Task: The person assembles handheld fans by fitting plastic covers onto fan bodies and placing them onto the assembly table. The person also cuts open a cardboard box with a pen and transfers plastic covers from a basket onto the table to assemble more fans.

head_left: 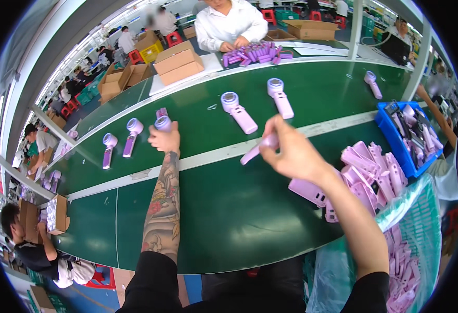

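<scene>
My left hand (pixel 166 140) reaches across the green belt, fingers wrapped round the round head of a light-purple handheld device (pixel 162 123) whose darker handle points away from me. Nearer me, my right hand (pixel 289 148) pinches a light-purple plastic shell (pixel 252 153), partly hidden by the fingers. Left of my left hand lie two similar devices, one nearer (pixel 130 140) and one farther left (pixel 108 151), their handles darker purple. Beyond my hands, a round-headed device (pixel 239 112) and another device (pixel 280 98) have pale handles with slots.
Loose pink-purple shells (pixel 367 169) are heaped at my right, beside a blue bin (pixel 415 167) of mixed parts. A green basket (pixel 422 224) lined with plastic holds more shells. Across the belt a person (pixel 231 26) handles purple pieces (pixel 257 52). A cardboard box (pixel 178 65) stands nearby.
</scene>
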The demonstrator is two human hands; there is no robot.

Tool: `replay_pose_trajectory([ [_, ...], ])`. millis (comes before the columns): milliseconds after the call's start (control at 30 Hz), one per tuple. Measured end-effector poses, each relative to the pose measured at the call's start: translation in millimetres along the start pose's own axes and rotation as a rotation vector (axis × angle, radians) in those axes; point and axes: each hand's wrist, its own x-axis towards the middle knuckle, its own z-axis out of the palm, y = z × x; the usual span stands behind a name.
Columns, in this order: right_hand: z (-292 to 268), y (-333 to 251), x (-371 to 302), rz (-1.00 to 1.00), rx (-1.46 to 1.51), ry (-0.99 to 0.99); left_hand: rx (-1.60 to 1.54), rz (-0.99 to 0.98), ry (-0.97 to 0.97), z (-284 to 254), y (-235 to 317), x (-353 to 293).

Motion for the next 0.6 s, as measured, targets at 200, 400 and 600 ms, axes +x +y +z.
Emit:
replay_pose_trajectory([
  [200, 62.6, 37.8, -27.5, -0.314, -0.339, -0.148, 0.013, 0.015, -0.351, -16.8, 15.6, 13.2],
  [400, 69.0, 36.7, -24.5, -0.401, -0.446, -0.102, -0.443, -0.124, -0.626, -76.9, 27.4, 6.0],
  [600, 62.7, 28.2, -16.1, -0.207, -0.286, -0.09, -1.319, -0.675, -0.857, -126.1, 53.6, -27.1],
])
